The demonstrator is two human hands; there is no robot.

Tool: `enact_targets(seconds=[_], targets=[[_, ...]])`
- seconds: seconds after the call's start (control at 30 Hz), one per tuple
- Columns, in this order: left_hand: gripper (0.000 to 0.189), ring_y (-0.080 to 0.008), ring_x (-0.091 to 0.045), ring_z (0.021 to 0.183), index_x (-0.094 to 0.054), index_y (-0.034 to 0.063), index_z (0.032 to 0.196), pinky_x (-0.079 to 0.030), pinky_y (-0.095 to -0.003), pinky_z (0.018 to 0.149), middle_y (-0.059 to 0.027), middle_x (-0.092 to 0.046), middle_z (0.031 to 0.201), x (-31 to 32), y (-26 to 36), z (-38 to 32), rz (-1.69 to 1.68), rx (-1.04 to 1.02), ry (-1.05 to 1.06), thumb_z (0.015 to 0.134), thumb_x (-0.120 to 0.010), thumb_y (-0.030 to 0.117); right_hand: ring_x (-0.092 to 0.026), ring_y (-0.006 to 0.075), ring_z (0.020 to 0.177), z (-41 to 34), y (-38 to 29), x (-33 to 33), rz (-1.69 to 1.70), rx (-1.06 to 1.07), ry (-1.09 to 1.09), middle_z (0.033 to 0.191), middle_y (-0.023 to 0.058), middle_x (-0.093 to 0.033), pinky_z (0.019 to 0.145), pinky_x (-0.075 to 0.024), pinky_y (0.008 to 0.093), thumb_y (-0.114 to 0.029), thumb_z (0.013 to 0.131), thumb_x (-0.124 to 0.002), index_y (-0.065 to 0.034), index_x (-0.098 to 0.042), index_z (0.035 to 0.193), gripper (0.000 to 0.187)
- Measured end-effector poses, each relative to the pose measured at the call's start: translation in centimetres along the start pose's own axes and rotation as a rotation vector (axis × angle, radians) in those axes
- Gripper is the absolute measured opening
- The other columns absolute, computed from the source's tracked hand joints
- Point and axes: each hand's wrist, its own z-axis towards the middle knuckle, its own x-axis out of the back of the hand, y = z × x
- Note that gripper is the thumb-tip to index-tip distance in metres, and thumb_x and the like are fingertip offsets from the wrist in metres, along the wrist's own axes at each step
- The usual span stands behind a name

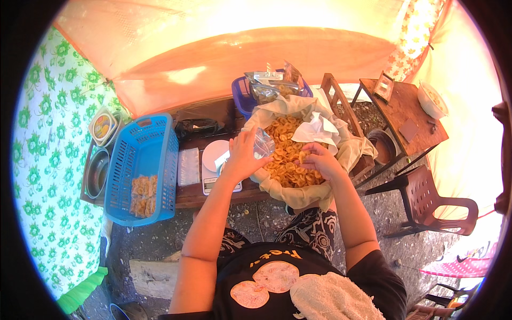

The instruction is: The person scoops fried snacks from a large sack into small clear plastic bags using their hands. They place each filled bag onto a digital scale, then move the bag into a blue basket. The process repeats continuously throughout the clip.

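My left hand (245, 157) grips a clear plastic pouch (264, 143) at the left rim of a cloth-lined container (288, 195). Many thin yellow-orange chips (286, 160), which look like banana chips, fill the container. Over its right part, my right hand (318, 161) pinches some chips between thumb and fingers. White paper (318, 130) lies on the chips just beyond that hand. Left of the container is a white digital kitchen scale (209, 176), partly hidden by my left hand and forearm. Flat clear plastic bags (188, 167) lie beside the scale.
A blue plastic basket (167, 168) at the left holds packed snacks (144, 196). Behind the container, a purple basket (241, 96) holds filled pouches (276, 86). At the right are a wooden table (424, 120), a white bowl (432, 100) and a brown plastic chair (426, 200).
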Motion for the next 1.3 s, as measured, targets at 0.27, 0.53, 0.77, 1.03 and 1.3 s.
enact_targets(seconds=[0.27,0.53,0.77,1.03,1.3], targets=[[0.101,-0.0383,-0.041,0.124,-0.025,0.0087,0.150,-0.021,-0.0557,0.112,-0.0173,-0.041,0.132,-0.2,0.0,-0.1,-0.012,-0.001,0.006,0.072,-0.081,0.041,-0.069,0.0300,0.093,0.2,-0.1,-0.1,0.044,-0.015,0.027,0.103,0.0121,-0.057,0.084,-0.0588,0.0342,0.005,0.088,-0.042,-0.0006,-0.050,0.103,0.018],[0.100,-0.0378,-0.043,0.122,-0.025,0.0083,0.149,-0.022,-0.0543,0.111,-0.0168,-0.043,0.130,-0.3,-0.2,-0.2,-0.022,-0.021,0.021,0.072,-0.081,0.040,-0.069,0.0288,0.093,0.4,0.1,0.1,0.023,-0.065,0.092,0.106,0.0117,-0.054,0.084,-0.0597,0.0335,0.003,0.092,-0.042,0.0020,-0.050,0.106,0.017],[0.100,-0.0382,-0.043,0.120,-0.025,0.0084,0.149,-0.023,-0.0539,0.110,-0.0170,-0.043,0.129,-0.3,-0.3,-0.4,-0.023,-0.017,0.019,0.073,-0.080,0.041,-0.068,0.0261,0.097,0.7,0.6,1.3,0.308,-0.005,0.048,0.107,0.0089,-0.060,0.083,-0.0585,0.0290,-0.004,0.097,-0.051,0.0020,-0.055,0.120,0.024],[0.100,-0.0378,-0.042,0.121,-0.027,0.0078,0.149,-0.022,-0.0543,0.111,-0.0172,-0.043,0.130,-0.4,-0.4,-0.4,-0.020,-0.014,0.029,0.072,-0.081,0.042,-0.066,0.0196,0.095,1.2,1.2,2.2,0.312,-0.014,0.138,0.102,0.0049,-0.065,0.084,-0.0557,0.0286,-0.006,0.095,-0.057,-0.0027,-0.063,0.121,0.026],[0.101,-0.0382,-0.042,0.122,-0.026,0.0077,0.149,-0.021,-0.0555,0.111,-0.0182,-0.042,0.131,-0.5,-0.7,-0.4,-0.031,-0.008,0.012,0.072,-0.080,0.043,-0.065,0.0206,0.088,1.6,1.3,3.4,0.615,-0.040,-0.055,0.100,0.0127,-0.062,0.075,-0.0572,0.0298,0.005,0.091,-0.047,-0.0031,-0.051,0.113,0.024]])
